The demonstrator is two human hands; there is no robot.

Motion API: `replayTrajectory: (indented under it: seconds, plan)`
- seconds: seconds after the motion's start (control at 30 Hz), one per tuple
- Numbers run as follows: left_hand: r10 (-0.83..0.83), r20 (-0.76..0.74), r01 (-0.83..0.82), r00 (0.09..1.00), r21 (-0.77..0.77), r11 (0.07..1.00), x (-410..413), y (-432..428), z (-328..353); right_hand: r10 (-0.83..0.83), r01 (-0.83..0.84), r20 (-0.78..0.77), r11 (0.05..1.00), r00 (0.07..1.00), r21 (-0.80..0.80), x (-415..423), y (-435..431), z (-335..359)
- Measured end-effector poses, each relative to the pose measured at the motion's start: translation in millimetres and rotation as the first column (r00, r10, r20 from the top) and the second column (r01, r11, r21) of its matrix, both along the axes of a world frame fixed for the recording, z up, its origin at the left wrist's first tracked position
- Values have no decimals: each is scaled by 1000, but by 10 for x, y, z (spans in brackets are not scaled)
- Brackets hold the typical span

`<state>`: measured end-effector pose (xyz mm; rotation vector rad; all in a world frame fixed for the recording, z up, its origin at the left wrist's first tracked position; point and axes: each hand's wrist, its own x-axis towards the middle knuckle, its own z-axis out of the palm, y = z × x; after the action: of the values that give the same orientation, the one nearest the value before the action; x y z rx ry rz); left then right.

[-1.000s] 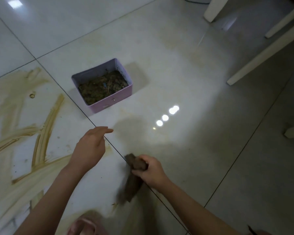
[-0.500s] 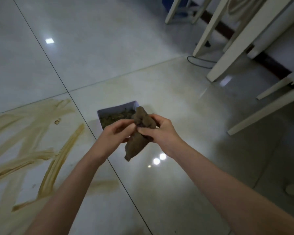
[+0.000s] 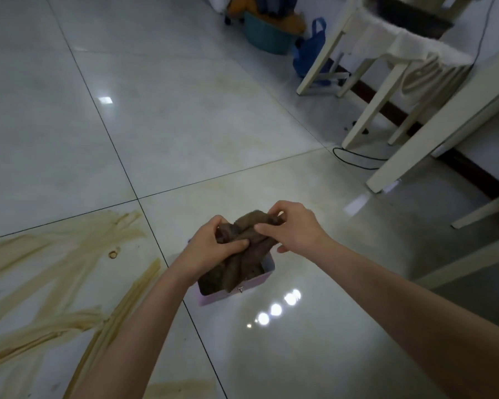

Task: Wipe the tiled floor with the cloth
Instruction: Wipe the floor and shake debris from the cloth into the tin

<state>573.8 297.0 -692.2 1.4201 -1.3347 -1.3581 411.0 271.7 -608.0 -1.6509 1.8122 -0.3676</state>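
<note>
The cloth (image 3: 244,264) could be dropped, or grit shaken from it onto cleaner parts of the tiled floor (image 3: 185,125), if either grip were loosened above the pink box (image 3: 234,295). It was held bunched in the air over that box, well clear of the brown streaks (image 3: 69,269). The fingers of the left hand (image 3: 211,247) were curled round its middle and those of the right hand (image 3: 294,228) pinched its upper fold.
</note>
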Motion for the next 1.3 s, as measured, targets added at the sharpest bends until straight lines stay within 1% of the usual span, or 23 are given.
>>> replayTrajectory:
  seconds: [0.03, 0.07, 0.1, 0.13, 0.17, 0.2, 0.23, 0.3, 0.33, 0.37, 0.43, 0.47, 0.5, 0.6, 0.67, 0.73, 0.8, 0.87, 0.9, 1.03, 1.13, 1.2, 1.3]
  plan:
    - [36, 29, -35, 999, -10, 999, -1, -27, -10, 40, -48, -109, 996, 993, -72, -4, -35, 1]
    - [72, 53, -71, 996, -19, 997, 8, -58, -28, 89, -127, -262, 983, 961, -134, 9, -70, 3]
    - [105, 71, -104, 992, -25, 994, 15, -77, -47, 128, -220, -421, 959, 898, -177, 24, -82, 29]
    - [135, 83, -133, 987, -24, 991, 22, -91, -65, 152, -298, -524, 932, 838, -206, 40, -98, 49]
    - [153, 84, -153, 985, -16, 988, 24, -98, -80, 150, -326, -541, 913, 827, -245, 57, -105, 83]
    - [160, 59, -160, 985, 2, 987, 27, -97, -87, 132, -307, -500, 908, 856, -286, 76, -116, 135]
    - [150, 3, -150, 989, 30, 988, 33, -95, -87, 102, -249, -407, 912, 908, -327, 96, -119, 203]
    - [102, -131, -92, 986, 77, 993, 71, -80, -54, 70, -133, -170, 909, 983, -395, 112, -120, 346]
    - [65, -119, -58, 991, 62, 996, 105, -76, -41, 96, -125, -93, 907, 991, -402, 118, -104, 425]
    - [25, -38, -25, 999, 17, 1000, 148, -76, -34, 131, -138, -45, 907, 990, -398, 125, -78, 497]
    - [-22, 201, 42, 979, -93, 995, 231, -99, -37, 152, -134, 11, 902, 988, -409, 122, -37, 596]
    - [-19, 278, 59, 960, -134, 989, 266, -112, -45, 131, -97, 51, 900, 990, -424, 108, -35, 629]
    - [-4, 300, 54, 954, -158, 986, 295, -116, -55, 108, -60, 90, 905, 990, -421, 97, -40, 656]
    - [4, 225, 34, 974, -168, 985, 322, -130, -68, 89, -51, 86, 924, 992, -378, 77, -10, 711]
    - [-19, 172, 49, 985, -169, 984, 319, -121, -20, 43, 33, 177, 913, 983, -407, 75, -1, 752]
    - [-43, 117, 62, 992, -159, 985, 299, -101, 43, 47, 36, 207, 925, 977, -378, 103, 30, 801]
    - [-69, 97, 84, 993, -163, 983, 263, -93, 88, 20, 88, 268, 918, 963, -387, 97, 77, 843]
    - [-39, 92, 55, 995, -184, 981, 257, -69, 125, 2, 156, 366, 903, 931, -401, 114, 106, 938]
    - [-30, 88, 46, 996, -186, 981, 248, -64, 136, 13, 147, 377, 908, 926, -393, 114, 129, 986]
    - [-25, 127, 50, 992, -201, 978, 193, -38, 197, 41, 164, 431, 889, 901, -428, 71, 192, 1133]
    - [-29, 137, 62, 990, -247, 967, 138, -27, 248, 84, 92, 413, 917, 907, -387, 47, 250, 1212]
    - [28, 176, 18, 984, -254, 967, 136, -28, 268, 77, 153, 493, 899, 867, -409, 34, 259, 1255]
    - [107, 245, -37, 964, -273, 961, 129, -40, 273, 99, 144, 546, 911, 832, -385, 37, 295, 1305]
